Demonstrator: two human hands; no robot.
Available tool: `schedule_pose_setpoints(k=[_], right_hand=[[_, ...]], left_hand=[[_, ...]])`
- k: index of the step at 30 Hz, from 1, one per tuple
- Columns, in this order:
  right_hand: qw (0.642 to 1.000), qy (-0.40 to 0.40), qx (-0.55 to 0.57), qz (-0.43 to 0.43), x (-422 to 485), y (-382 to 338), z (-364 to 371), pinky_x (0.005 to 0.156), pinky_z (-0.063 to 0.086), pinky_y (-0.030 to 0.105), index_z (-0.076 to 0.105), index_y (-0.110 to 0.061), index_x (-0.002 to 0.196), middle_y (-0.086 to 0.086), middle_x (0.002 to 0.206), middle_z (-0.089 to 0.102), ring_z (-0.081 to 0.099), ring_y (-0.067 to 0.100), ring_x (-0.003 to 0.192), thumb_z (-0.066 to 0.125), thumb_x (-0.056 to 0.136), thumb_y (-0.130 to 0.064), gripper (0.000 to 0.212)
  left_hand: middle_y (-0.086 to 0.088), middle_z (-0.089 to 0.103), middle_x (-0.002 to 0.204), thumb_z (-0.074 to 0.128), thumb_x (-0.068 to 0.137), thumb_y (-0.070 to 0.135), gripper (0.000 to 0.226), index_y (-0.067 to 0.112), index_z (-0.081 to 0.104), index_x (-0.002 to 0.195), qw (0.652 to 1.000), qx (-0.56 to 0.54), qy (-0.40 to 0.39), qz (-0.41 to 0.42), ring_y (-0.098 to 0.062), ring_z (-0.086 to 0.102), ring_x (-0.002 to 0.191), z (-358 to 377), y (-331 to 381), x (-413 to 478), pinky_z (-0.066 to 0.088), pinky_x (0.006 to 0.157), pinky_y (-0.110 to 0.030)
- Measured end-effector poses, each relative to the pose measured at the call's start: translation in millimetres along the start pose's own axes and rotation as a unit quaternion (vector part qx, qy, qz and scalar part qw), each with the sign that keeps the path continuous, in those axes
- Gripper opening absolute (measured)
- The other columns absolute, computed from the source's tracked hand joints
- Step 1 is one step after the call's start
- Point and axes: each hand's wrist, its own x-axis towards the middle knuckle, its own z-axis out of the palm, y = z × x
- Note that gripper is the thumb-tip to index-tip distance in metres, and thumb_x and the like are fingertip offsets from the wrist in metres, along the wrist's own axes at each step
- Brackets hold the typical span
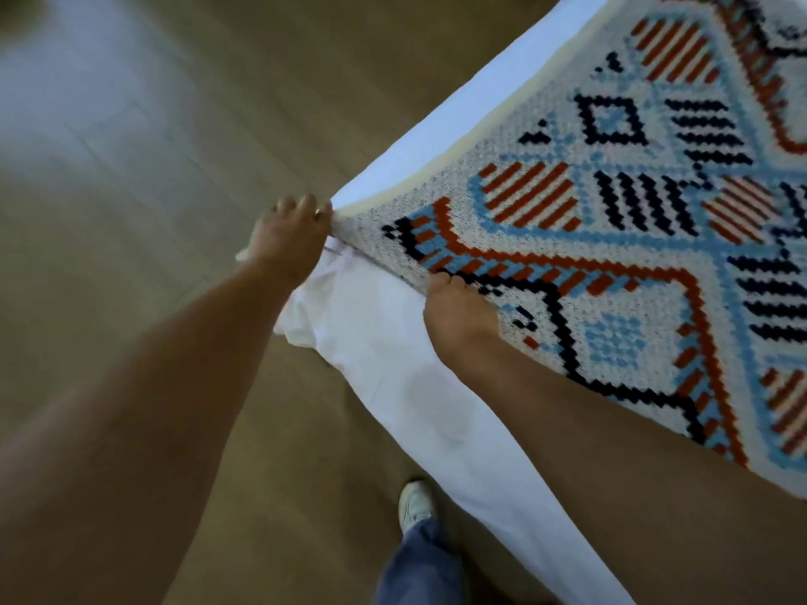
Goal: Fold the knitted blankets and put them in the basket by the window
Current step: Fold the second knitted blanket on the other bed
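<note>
A knitted blanket (611, 220) with a white ground and orange, light blue and navy geometric patterns lies spread over a white sheet (393, 355) on a bed at the right. My left hand (288, 233) grips the blanket's near corner, fingers curled round it together with a bit of white fabric. My right hand (454, 312) holds the blanket's edge a short way along, fingers tucked under the knit. The basket is not in view.
Wooden floor (174, 146) fills the left and bottom of the view. My shoe (417, 504) and a blue trouser leg (419, 565) stand close to the hanging sheet at the bottom centre.
</note>
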Motion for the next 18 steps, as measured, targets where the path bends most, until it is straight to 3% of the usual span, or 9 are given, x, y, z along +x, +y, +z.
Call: schedule_pose_setpoints(k=[2,5,7,9,12,18], right_hand=[[0.999,0.019,0.026,-0.032,4.4,-9.2,0.1,0.09,0.046,0.032,0.028,0.003,0.132,0.02,0.133,0.045,0.05,0.028,0.117,0.054,0.09,-0.005,0.05],[0.997,0.018,0.074,-0.026,5.4,-2.5,5.8,0.093,0.043,0.033,0.029,0.001,0.132,0.019,0.134,0.043,0.047,0.028,0.12,0.052,0.089,-0.004,0.049],[0.992,0.012,0.118,-0.031,0.9,9.9,13.8,0.097,0.04,0.036,0.029,-0.003,0.134,0.017,0.136,0.04,0.043,0.029,0.122,0.049,0.093,-0.011,0.046],[0.982,0.01,0.178,-0.056,-10.4,21.4,19.9,0.1,0.036,0.038,0.032,-0.004,0.135,0.016,0.137,0.039,0.039,0.029,0.123,0.043,0.096,-0.022,0.044],[0.969,0.023,0.238,-0.068,-37.3,45.4,26.8,0.099,0.039,0.038,0.039,-0.006,0.133,0.013,0.134,0.043,0.041,0.027,0.121,0.044,0.095,-0.021,0.041],[0.942,0.062,0.31,0.11,-125.2,165.2,65.4,0.085,0.039,0.031,0.05,-0.003,0.114,0.012,0.116,0.048,0.049,0.027,0.105,0.046,0.094,-0.013,0.022]], left_hand=[[-0.028,0.06,0.102,0.067,0.073,-0.006,0.048,-0.004,0.059,0.121,0.999,0.021,0.035,-0.016,-0.043,0.061,0.085,-4.5,-18.8,2.6,0.051,0.068,-0.043],[-0.023,0.044,0.135,0.042,0.095,0.007,0.054,0.008,0.029,0.147,0.998,-0.02,-0.049,-0.043,-0.041,0.044,0.121,-6.9,-4.4,3.2,0.035,0.099,-0.047],[-0.016,0.026,0.151,0.037,0.098,0.014,0.063,0.014,0.005,0.152,0.994,0.011,-0.1,-0.052,-0.037,0.026,0.138,-7.9,27.4,-4.2,0.017,0.113,-0.05],[-0.015,0.005,0.158,0.033,0.098,0.017,0.067,0.012,-0.008,0.151,0.993,-0.003,-0.108,-0.045,-0.037,0.005,0.146,-7.1,65.2,-13.1,0.004,0.116,-0.054],[-0.018,-0.01,0.158,0.031,0.099,0.022,0.069,0.008,-0.013,0.15,0.993,-0.048,-0.103,-0.015,-0.037,-0.008,0.146,-16.4,121.4,-28.6,-0.001,0.117,-0.052],[-0.017,-0.02,0.156,0.04,0.094,0.018,0.079,0.012,-0.017,0.149,0.974,-0.079,-0.131,0.169,-0.034,-0.017,0.145,-53.0,249.1,-66.3,-0.007,0.116,-0.051]])
